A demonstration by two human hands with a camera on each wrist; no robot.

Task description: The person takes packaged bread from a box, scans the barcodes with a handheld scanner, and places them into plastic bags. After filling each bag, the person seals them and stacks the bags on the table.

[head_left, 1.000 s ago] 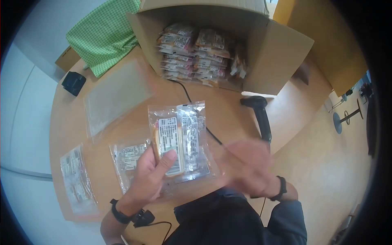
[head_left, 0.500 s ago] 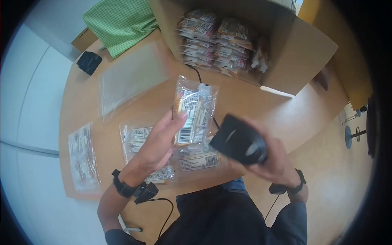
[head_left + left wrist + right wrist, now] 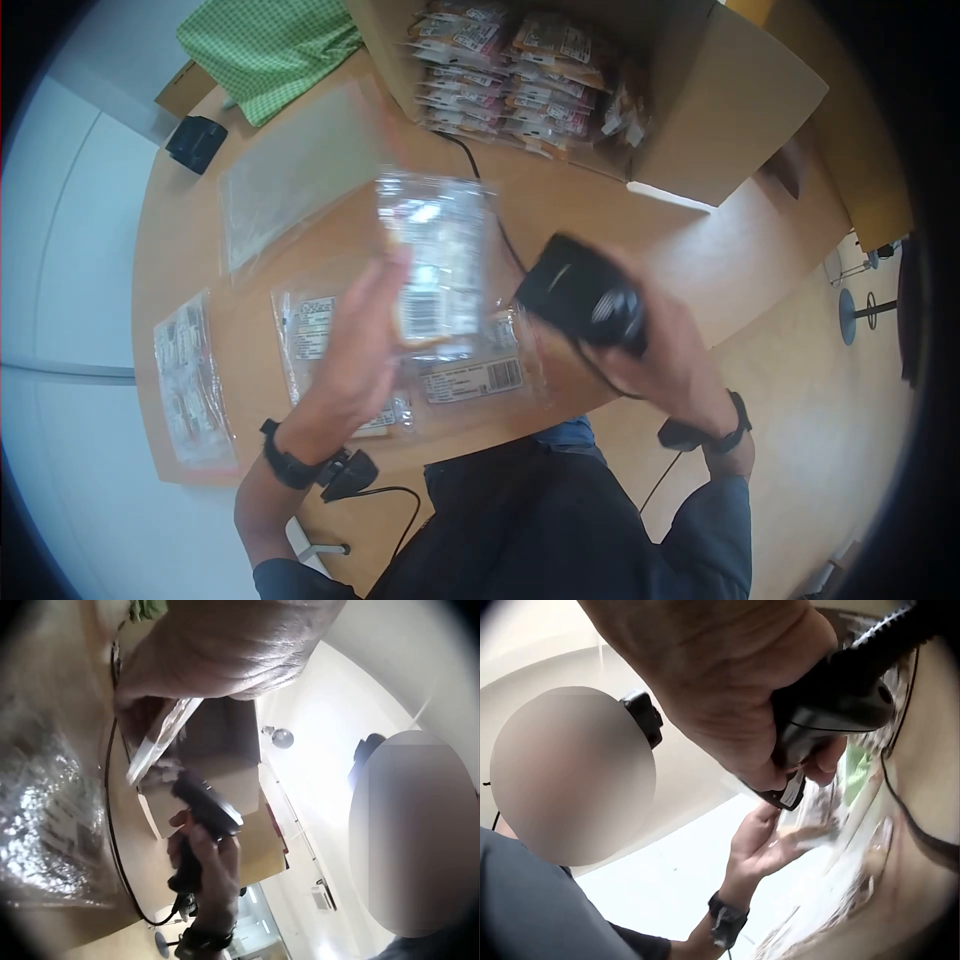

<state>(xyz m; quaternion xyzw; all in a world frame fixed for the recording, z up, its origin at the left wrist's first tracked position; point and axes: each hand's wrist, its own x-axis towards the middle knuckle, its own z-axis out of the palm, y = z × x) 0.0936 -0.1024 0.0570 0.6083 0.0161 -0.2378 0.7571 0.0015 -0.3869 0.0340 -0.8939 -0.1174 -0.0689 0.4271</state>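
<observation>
My left hand grips a clear-wrapped food packet by its left side, thumb on top. A white label with a barcode faces up, blurred by motion and glare; the wrapped food looks like bread. To its right, my right hand grips a black handheld barcode scanner, its head pointing toward the packet across a small gap. In the left wrist view the scanner faces the packet's edge. Below on the table lie more labelled packets in a clear bag, partly hidden by my left hand.
An open cardboard box holds stacks of similar packets at the back. Clear plastic bags lie behind on the left, near a green checked cloth and a black device. Another filled bag is at the table's left edge.
My right hand has picked the scanner up from the table's right side and brought it beside the packet. My left hand has lifted the packet off the bagged ones and shifted it slightly left.
</observation>
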